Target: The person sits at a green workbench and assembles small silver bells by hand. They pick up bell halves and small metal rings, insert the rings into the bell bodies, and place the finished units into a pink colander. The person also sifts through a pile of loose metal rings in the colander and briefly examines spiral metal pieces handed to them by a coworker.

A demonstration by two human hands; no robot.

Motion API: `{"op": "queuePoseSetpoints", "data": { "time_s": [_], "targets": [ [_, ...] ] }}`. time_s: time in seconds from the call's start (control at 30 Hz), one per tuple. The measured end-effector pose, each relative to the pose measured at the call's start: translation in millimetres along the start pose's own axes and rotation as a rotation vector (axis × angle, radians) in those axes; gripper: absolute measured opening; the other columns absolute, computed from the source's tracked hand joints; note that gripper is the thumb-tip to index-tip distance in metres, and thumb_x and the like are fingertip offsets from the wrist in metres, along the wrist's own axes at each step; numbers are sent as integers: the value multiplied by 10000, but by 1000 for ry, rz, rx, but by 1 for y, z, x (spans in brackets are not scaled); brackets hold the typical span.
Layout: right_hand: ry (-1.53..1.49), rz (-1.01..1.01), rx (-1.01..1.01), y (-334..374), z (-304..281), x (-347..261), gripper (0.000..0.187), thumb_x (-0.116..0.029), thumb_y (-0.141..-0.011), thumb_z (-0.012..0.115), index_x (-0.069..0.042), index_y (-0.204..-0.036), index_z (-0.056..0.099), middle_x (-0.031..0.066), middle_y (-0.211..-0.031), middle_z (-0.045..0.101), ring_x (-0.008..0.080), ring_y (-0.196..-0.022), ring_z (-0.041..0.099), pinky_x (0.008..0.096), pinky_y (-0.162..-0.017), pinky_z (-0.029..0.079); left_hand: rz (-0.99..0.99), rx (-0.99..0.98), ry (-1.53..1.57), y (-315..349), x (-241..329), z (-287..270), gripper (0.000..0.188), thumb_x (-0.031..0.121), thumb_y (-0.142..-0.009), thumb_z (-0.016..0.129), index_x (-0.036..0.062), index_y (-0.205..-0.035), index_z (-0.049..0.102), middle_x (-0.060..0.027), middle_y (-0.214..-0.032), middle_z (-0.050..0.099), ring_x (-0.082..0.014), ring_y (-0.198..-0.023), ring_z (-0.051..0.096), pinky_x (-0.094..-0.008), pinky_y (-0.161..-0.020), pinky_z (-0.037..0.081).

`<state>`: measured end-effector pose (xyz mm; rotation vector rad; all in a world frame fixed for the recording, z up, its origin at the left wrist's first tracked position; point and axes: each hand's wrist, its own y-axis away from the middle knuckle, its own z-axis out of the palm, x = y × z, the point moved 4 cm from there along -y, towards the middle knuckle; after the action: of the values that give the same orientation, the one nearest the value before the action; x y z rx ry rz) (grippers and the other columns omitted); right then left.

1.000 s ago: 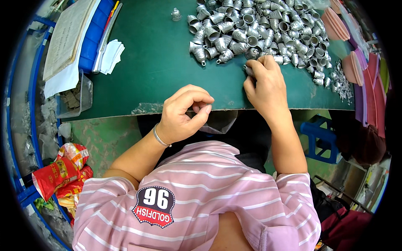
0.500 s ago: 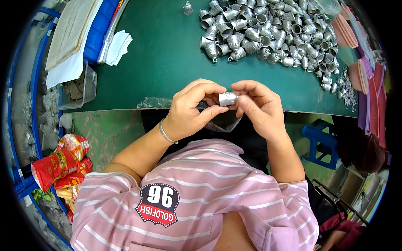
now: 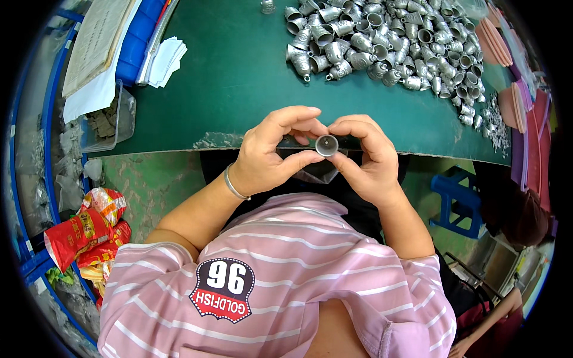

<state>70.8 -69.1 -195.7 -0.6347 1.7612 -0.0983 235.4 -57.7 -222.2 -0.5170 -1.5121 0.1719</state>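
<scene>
One metal cup (image 3: 326, 146), mouth up; right hand (image 3: 371, 156) grip clamped on it, left hand (image 3: 265, 150) grip unclear. Pinch lightly, opening uncovered.

Much of the view is taken up by a green tabletop (image 3: 227, 77), its near edge scuffed pale left of the middle. Beyond the left edge, a blue-framed rack (image 3: 46, 128) is seen, its bays filled with clear and greyish plastic. Below the near edge, a green floor (image 3: 140, 188) is exposed, mottled with worn, paler patches. A blue stool (image 3: 443, 186) is placed under the near right corner. The tabletop is lit fairly evenly, while the space beneath its near edge is left in shadow.
</scene>
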Motion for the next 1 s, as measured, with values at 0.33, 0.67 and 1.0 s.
{"op": "queuePoseSetpoints", "data": {
  "time_s": [0.33, 0.67, 1.0],
  "targets": [
    [225, 32, -332, 0, -11, -17, 187, 27, -708, 647, -43, -876, 606, 110, -875, 546, 286, -802, 562, 351, -681, 474, -26, 23, 187, 1, 0, -5, 553, -50, -786, 655, -4, -1272, 395, -135, -1036, 582, -146, -884, 574, -255, -759, 480],
    [1057, -71, 225, -65, 4, 17, 370, -279, -638, 767, -63, -834, 540, 78, -867, 515, 256, -763, 545, 358, -596, 440, -83, 8, 91, 0, 1, -4, 447, -96, -793, 614, -16, -1203, 457, -123, -983, 596, -122, -836, 574, -233, -722, 482],
    [259, 183, 86, -31, -20, 15, 289, 90, -713, 609, 6, -985, 560, 107, -992, 560, 229, -903, 594, 311, -754, 489, -107, 11, -2, 1, 2, -3, 438, -87, -788, 626, -17, -1190, 465, -116, -971, 601, -118, -824, 576, -232, -715, 481]
  ]
}}
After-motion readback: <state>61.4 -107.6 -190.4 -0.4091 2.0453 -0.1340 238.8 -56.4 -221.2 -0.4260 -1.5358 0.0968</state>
